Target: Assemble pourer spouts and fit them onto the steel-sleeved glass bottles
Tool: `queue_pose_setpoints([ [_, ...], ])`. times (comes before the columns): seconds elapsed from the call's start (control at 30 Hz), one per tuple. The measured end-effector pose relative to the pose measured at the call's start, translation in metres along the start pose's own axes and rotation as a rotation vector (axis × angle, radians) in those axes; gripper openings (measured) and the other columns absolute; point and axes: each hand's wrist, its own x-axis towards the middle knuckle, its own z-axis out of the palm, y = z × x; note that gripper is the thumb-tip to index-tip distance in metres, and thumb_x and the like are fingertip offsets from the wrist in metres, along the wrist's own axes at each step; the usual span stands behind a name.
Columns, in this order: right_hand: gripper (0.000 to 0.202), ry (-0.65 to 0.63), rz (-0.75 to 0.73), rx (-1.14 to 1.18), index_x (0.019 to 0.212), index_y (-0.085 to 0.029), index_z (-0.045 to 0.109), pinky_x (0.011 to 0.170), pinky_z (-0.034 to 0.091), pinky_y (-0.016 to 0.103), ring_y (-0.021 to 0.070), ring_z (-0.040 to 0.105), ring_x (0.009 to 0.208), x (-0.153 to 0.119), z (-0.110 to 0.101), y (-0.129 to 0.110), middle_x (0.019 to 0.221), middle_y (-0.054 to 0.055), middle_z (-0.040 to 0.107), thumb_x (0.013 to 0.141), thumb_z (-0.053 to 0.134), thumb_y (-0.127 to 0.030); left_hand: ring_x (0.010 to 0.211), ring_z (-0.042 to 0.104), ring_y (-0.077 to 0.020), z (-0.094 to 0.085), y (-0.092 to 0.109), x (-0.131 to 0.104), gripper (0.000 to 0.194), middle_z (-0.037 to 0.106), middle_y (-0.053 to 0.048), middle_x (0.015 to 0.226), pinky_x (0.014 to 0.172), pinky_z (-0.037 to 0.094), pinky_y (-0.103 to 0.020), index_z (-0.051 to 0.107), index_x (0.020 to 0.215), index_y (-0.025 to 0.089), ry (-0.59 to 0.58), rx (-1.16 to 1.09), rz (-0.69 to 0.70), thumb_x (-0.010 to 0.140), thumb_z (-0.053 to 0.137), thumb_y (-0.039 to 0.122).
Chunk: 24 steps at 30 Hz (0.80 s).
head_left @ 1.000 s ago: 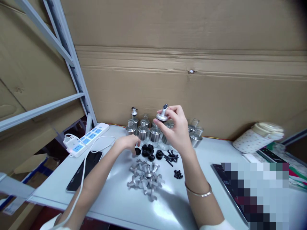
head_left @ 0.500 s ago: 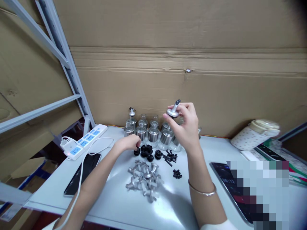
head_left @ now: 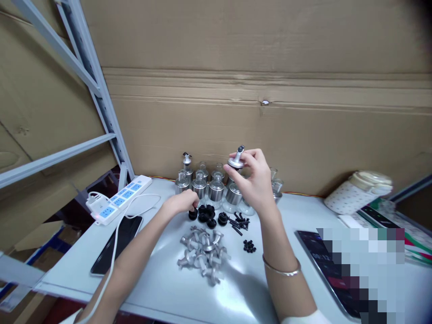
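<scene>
Gripping a silver spout [head_left: 235, 164] aloft in the right hand [head_left: 252, 176], before the glass bottles [head_left: 216, 189]; now seemingly pinching a black stopper [head_left: 192, 216] on the table [head_left: 162, 263] with the left hand [head_left: 182, 201], closed further than a second ago, so apparently engaging parts with both.

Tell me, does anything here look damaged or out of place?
The cardboard behind the glass bottles has what looks like a small torn hole: a pale, ragged spot interrupting the brown surface.
</scene>
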Motion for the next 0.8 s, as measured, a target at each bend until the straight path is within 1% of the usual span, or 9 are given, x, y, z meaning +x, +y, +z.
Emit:
queue_pose_setpoints([
  [0.13, 0.012, -0.013, -0.003, 0.004, 0.091, -0.019, 0.065, 0.076, 0.050, 0.036, 0.0190, 0.057, 0.083, 0.000, 0.001, -0.003, 0.089, 0.005, 0.054, 0.079, 0.066, -0.024, 0.093, 0.065, -0.0191, 0.002, -0.001, 0.001, 0.023, 0.065, -0.007, 0.106, 0.081, 0.056, -0.039, 0.062, 0.106, 0.013, 0.015, -0.013, -0.002, 0.092, 0.059, 0.030],
  [0.27, 0.013, -0.044, -0.003, 0.010, 0.092, -0.018, 0.065, 0.077, 0.049, 0.036, 0.0187, 0.056, 0.082, -0.002, 0.003, -0.005, 0.089, 0.005, 0.053, 0.080, 0.065, -0.024, 0.092, 0.065, -0.0186, -0.001, 0.003, -0.001, 0.023, 0.065, -0.007, 0.105, 0.081, 0.056, -0.038, 0.062, 0.106, 0.013, 0.027, -0.012, 0.009, 0.092, 0.059, 0.031],
  [0.4, 0.009, -0.058, -0.018, 0.012, 0.088, -0.018, 0.064, 0.077, 0.049, 0.035, 0.0181, 0.056, 0.081, -0.003, 0.002, -0.006, 0.088, 0.005, 0.054, 0.080, 0.065, -0.023, 0.088, 0.065, -0.0175, -0.007, 0.009, -0.008, 0.019, 0.066, -0.005, 0.099, 0.080, 0.055, -0.037, 0.063, 0.098, 0.012, 0.045, -0.007, 0.026, 0.091, 0.061, 0.029],
  [0.47, 0.007, -0.060, -0.027, 0.010, 0.084, -0.018, 0.062, 0.077, 0.049, 0.035, 0.0180, 0.057, 0.081, -0.003, 0.000, -0.006, 0.089, 0.005, 0.057, 0.080, 0.066, -0.022, 0.085, 0.065, -0.0168, -0.011, 0.013, -0.014, 0.015, 0.067, -0.004, 0.093, 0.078, 0.054, -0.035, 0.065, 0.093, 0.012, 0.067, -0.015, 0.042, 0.088, 0.064, 0.025],
  [0.53, 0.008, -0.083, -0.024, 0.004, 0.083, -0.018, 0.061, 0.076, 0.049, 0.034, 0.0180, 0.058, 0.081, -0.003, -0.003, -0.008, 0.089, 0.006, 0.059, 0.079, 0.067, -0.022, 0.082, 0.064, -0.0168, -0.017, 0.017, -0.022, 0.010, 0.069, -0.005, 0.089, 0.074, 0.052, -0.031, 0.067, 0.091, 0.012, 0.123, -0.034, 0.056, 0.083, 0.067, 0.019],
  [0.6, 0.008, -0.118, -0.021, 0.005, 0.083, -0.018, 0.060, 0.074, 0.049, 0.033, 0.0179, 0.060, 0.080, -0.003, -0.005, -0.011, 0.089, 0.006, 0.061, 0.079, 0.067, -0.021, 0.081, 0.065, -0.0176, -0.023, 0.021, -0.030, 0.009, 0.070, -0.005, 0.087, 0.071, 0.048, -0.026, 0.069, 0.089, 0.014, 0.206, -0.060, 0.068, 0.083, 0.063, 0.015],
  [0.7, 0.010, -0.144, -0.036, 0.029, 0.084, -0.019, 0.059, 0.072, 0.050, 0.032, 0.0170, 0.061, 0.078, -0.005, -0.008, -0.017, 0.086, 0.005, 0.063, 0.078, 0.067, -0.020, 0.076, 0.064, -0.0180, -0.029, 0.024, -0.041, 0.011, 0.071, -0.004, 0.080, 0.066, 0.044, -0.025, 0.069, 0.085, 0.017, 0.302, -0.095, 0.102, 0.083, 0.058, 0.017],
  [0.8, 0.019, -0.125, -0.040, 0.073, 0.093, -0.019, 0.059, 0.074, 0.051, 0.031, 0.0167, 0.062, 0.079, -0.006, -0.009, -0.021, 0.087, 0.004, 0.065, 0.077, 0.067, -0.021, 0.074, 0.065, -0.0188, -0.027, 0.024, -0.046, 0.012, 0.071, -0.003, 0.079, 0.066, 0.044, -0.025, 0.068, 0.083, 0.017, 0.384, -0.126, 0.135, 0.082, 0.057, 0.013],
])
